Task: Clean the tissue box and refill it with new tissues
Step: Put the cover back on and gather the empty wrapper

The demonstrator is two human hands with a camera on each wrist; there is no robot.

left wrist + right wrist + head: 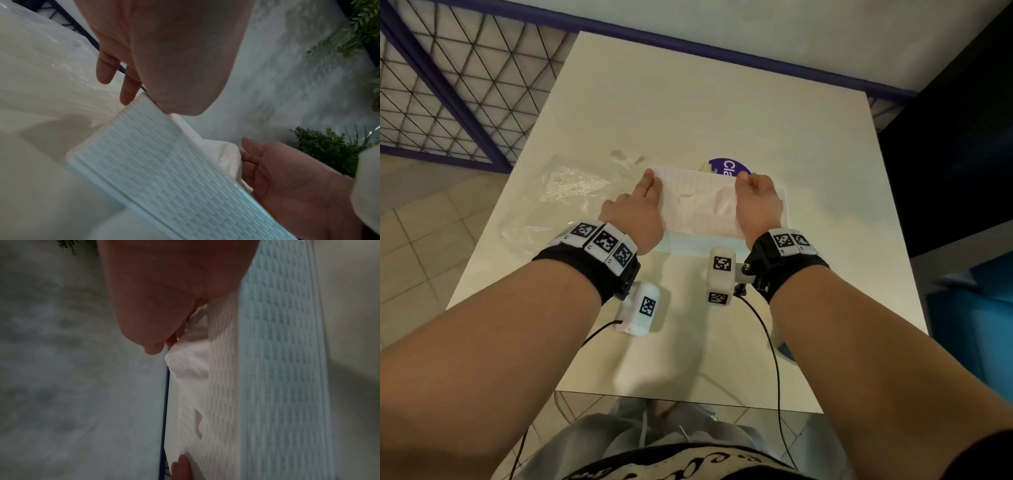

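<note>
A white tissue box (pixel 685 186) with a woven pattern lies flat in the middle of the table (pixel 705 102). My left hand (pixel 649 178) rests on the box's left end, fingers straight. In the left wrist view, the left hand's (pixel 123 84) palm presses the box's (pixel 164 170) top corner. My right hand (pixel 744 178) is over the box's right part with its fingers curled. In the right wrist view, the right hand (pixel 164 344) pinches a fold of white tissue (pixel 191 366) that comes out of the box's (pixel 277 369) top. The tissue (pixel 722 202) lies crumpled on the top.
A crumpled clear plastic wrapper (pixel 558 195) lies left of the box, with a small plastic scrap (pixel 625 157) behind it. A round purple-labelled item (pixel 729 168) sits just behind the box. A mesh fence (pixel 448 85) stands at left, and a blue object (pixel 969 325) at right.
</note>
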